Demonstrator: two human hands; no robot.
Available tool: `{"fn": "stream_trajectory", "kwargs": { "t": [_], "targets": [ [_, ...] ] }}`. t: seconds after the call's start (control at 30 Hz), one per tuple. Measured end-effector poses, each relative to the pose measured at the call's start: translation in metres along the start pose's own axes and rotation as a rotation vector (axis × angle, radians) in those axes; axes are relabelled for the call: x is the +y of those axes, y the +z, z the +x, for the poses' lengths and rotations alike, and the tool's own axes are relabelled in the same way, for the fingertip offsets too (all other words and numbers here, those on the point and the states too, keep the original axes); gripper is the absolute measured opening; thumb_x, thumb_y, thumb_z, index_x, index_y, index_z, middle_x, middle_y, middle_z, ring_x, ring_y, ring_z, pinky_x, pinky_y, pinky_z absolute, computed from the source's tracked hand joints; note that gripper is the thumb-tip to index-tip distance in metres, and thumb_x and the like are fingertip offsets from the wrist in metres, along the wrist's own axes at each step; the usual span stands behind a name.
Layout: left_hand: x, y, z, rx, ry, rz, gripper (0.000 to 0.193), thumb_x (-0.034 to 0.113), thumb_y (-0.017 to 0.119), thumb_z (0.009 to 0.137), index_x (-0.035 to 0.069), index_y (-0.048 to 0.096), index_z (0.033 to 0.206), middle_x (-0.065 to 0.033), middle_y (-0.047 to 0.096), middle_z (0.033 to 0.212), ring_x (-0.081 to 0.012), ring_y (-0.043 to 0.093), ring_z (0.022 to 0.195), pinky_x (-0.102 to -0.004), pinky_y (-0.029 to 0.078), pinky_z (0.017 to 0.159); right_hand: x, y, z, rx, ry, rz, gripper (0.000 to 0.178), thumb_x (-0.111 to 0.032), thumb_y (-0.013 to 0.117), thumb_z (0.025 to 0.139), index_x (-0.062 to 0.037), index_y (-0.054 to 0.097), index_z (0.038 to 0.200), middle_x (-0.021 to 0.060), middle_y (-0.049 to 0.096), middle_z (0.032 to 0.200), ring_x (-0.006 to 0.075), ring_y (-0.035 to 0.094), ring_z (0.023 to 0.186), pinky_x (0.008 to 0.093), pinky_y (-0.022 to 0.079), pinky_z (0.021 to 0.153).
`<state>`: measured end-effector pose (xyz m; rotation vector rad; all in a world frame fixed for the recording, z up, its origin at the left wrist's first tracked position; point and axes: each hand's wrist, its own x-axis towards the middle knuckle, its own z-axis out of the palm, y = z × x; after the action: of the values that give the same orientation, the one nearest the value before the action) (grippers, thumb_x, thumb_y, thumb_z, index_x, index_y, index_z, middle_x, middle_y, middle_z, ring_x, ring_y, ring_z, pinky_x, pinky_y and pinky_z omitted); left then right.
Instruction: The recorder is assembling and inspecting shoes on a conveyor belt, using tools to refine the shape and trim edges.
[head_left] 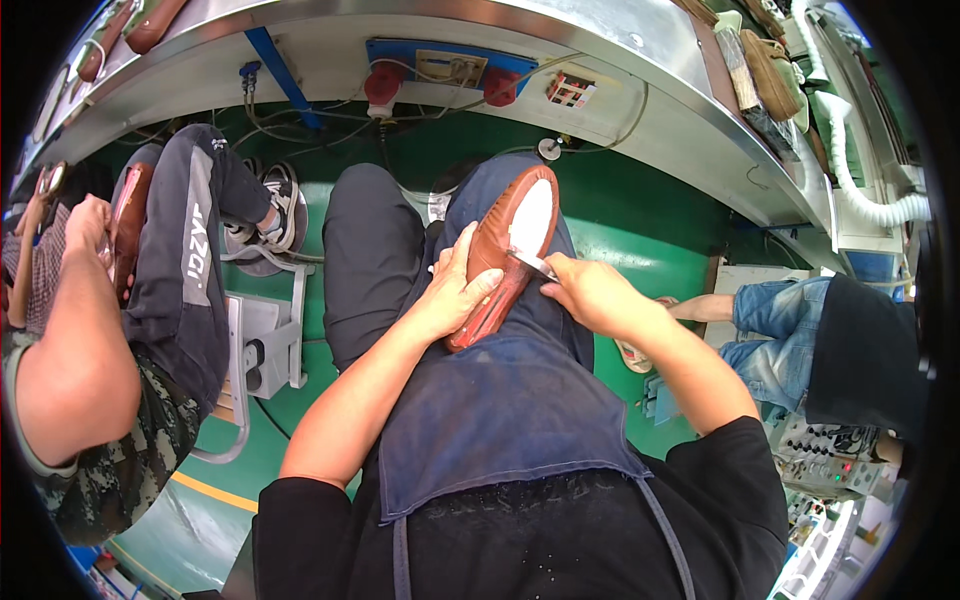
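A brown leather shoe upper (489, 232) lies bottom up across my lap, its toe pointing away from me. A white sole area (536, 212) shows at the front, and the heel end is reddish brown. My left hand (462, 288) is wrapped round the shoe's left side, with the thumb across the underside. In my closed right hand (592, 292) is a slim metal hand tool (533, 263). Its flat end touches the shoe near the middle of the underside; its exact kind is unclear, as my fingers cover the handle. A blue apron (500, 410) covers my lap under the shoe.
Ahead runs a metal-edged workbench (600, 45), with a blue socket panel (450, 65) and cables below. At left, a co-worker's hand (88, 225) holds another brown shoe (130, 215). Another person in denim shorts (780, 320) is at right. A white hose (850, 190) hangs at far right.
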<state>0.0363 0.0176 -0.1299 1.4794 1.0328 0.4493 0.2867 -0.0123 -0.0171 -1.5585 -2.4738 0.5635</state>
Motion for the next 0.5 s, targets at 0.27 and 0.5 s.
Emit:
{"fn": "stream_trajectory", "kwargs": {
  "t": [0.27,0.5],
  "targets": [
    [0.005,0.001,0.002,0.003,0.024,-0.014,0.103,0.065,0.062,0.096,0.012,0.012,0.170,-0.0340,0.035,0.158,-0.0492,0.032,0.151,-0.0559,0.019,0.126,0.010,-0.036,0.022,-0.576,0.427,0.691,0.020,-0.019,0.060,0.108,0.0015,0.061,0.108,0.0068,0.071,0.092,0.0154,0.069,0.081,0.0326,0.059,0.069],
    [0.010,-0.008,0.001,0.005,-0.006,0.009,0.096,0.053,0.063,0.100,0.006,0.014,0.168,-0.0327,0.033,0.161,-0.0448,0.032,0.153,-0.0483,0.027,0.126,0.003,-0.029,0.036,-0.357,0.144,-0.064,0.029,-0.028,0.069,0.099,-0.0045,0.058,0.111,0.0214,0.071,0.095,0.0433,0.069,0.087,0.0515,0.053,0.071]
  ]
}}
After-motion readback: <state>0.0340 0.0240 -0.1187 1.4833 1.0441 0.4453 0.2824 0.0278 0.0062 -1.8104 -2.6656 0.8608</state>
